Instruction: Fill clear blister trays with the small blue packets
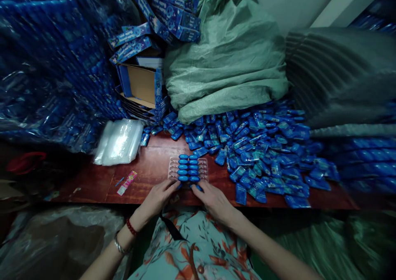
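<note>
A clear plastic tray (203, 169) lies on the red-brown table close to its front edge. Two columns of glossy blue capsule-shaped pieces (183, 167) fill its middle, while its outer pockets show clear. At the tray's near left corner, my left hand (158, 195) is closed, its fingertips pressed on a blue piece. My right hand (213, 199) is at the near right corner, also closed, with thumb and fingers on another blue piece. The fingers partly cover the tray's near end.
Many small blue packets (266, 148) are heaped right of the tray, below a green sack (229, 61). Clear plastic bags (119, 141) lie at left, near a pink strip (127, 183). Blue cartons (139, 86) stand behind; wrapped blue goods (55, 65) rise at far left.
</note>
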A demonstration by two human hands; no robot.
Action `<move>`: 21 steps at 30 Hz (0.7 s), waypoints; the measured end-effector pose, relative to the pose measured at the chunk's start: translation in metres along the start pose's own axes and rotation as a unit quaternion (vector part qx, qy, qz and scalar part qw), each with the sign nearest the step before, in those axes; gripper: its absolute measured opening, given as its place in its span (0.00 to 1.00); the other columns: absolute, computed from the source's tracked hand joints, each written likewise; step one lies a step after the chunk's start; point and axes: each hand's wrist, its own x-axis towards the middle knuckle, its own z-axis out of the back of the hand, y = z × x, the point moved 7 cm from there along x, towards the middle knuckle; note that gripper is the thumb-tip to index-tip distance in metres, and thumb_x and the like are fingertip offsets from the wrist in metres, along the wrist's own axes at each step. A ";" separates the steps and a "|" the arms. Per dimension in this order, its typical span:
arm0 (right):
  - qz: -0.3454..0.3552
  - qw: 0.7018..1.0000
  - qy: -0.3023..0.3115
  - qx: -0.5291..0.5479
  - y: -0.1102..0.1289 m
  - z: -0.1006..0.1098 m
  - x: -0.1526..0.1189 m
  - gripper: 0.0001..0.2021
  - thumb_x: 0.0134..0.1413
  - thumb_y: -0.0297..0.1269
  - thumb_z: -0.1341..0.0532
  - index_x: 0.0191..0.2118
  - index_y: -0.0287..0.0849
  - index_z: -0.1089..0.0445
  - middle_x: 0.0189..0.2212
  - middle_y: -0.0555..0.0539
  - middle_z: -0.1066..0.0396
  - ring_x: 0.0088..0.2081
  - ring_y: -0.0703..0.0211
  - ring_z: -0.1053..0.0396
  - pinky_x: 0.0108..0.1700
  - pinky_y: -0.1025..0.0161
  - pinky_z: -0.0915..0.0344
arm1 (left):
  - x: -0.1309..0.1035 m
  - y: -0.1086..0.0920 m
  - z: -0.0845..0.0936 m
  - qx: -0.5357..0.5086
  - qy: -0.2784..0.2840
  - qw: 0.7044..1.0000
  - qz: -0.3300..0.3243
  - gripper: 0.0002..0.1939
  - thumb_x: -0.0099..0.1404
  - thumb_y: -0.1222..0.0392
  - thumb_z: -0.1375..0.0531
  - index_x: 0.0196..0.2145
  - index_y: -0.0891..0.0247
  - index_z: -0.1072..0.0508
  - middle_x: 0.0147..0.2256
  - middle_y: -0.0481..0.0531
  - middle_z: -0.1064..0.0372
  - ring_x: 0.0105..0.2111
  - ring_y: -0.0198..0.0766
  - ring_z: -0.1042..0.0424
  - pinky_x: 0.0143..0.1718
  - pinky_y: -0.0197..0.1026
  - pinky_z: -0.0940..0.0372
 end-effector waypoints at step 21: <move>0.033 0.999 0.006 0.011 -0.009 -0.005 0.008 0.11 0.60 0.26 0.50 0.47 0.39 0.37 0.36 0.45 0.33 0.37 0.58 0.36 0.37 0.62 0.38 | -0.007 -0.022 -0.025 0.042 0.054 0.997 -0.044 0.25 0.64 0.70 0.50 0.58 0.61 0.44 0.47 0.61 0.34 0.45 0.42 0.32 0.42 0.44 0.31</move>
